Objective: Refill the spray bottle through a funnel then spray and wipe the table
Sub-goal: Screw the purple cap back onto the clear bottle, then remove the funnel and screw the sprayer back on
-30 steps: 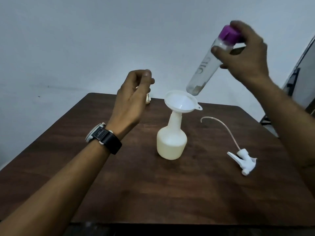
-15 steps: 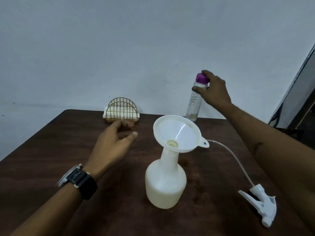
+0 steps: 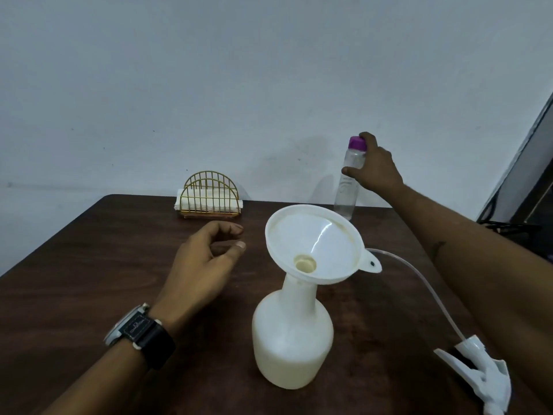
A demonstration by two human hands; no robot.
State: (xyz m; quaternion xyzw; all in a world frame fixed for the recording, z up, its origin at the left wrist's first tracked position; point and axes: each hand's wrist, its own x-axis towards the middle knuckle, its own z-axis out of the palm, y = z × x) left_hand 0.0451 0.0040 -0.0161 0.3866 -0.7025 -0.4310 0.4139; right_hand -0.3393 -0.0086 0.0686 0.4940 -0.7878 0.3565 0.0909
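Note:
A cream spray bottle (image 3: 291,336) stands uncapped near the table's middle, with a white funnel (image 3: 314,244) seated in its neck. Its white trigger head (image 3: 484,375) lies at the right, its thin tube (image 3: 425,283) curving back toward the funnel. My right hand (image 3: 374,169) grips a clear water bottle with a purple cap (image 3: 348,187), upright at the table's far edge behind the funnel. My left hand (image 3: 206,262) hovers left of the funnel, fingers loosely curled and holding nothing.
A gold wire holder (image 3: 211,194) with white napkins sits at the table's far edge, left of centre. The dark wooden table (image 3: 89,280) meets a pale wall behind. Dark equipment stands off the table's right side.
My right hand has carried the water bottle from tilted over the funnel down to standing upright at the far edge. My left hand has dropped lower toward the table.

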